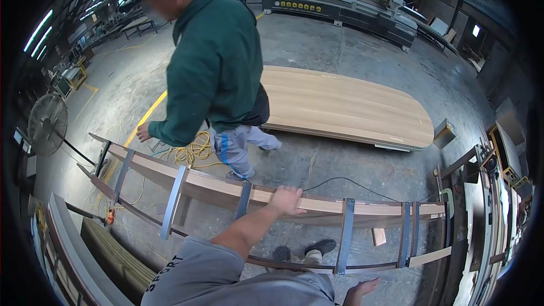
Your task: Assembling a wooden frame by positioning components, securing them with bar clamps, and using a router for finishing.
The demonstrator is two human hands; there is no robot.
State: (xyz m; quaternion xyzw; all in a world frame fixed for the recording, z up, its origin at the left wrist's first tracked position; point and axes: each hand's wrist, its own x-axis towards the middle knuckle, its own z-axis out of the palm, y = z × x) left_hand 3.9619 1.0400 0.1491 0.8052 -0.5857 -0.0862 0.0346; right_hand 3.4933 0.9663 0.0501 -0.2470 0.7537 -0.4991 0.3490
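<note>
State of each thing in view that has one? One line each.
Curved wooden frame: spanned by metal crosspieces
Left hand: on the far rail, grip unclear
Right hand: open, empty
Rounded wooden panel: lying flat
Yellow cord: loosely coiled
Ceiling lights: lit
Pedestal fan: on or off, can't tell

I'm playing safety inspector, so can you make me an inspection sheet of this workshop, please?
Surface: stained grey concrete floor.
Job's things: long curved pale-wood frame with flat grey metal crosspieces.
Clutter: loose pale rectangular wood block.
Hands: bare left hand palm-down on the frame; bare right hand open, apparently touching nothing.
Cables: thin black cable beyond the frame; tangled yellow cord on the floor.
Surroundings: person in dark-green jacket; pale round-ended wooden panel; round grey fan.
</note>
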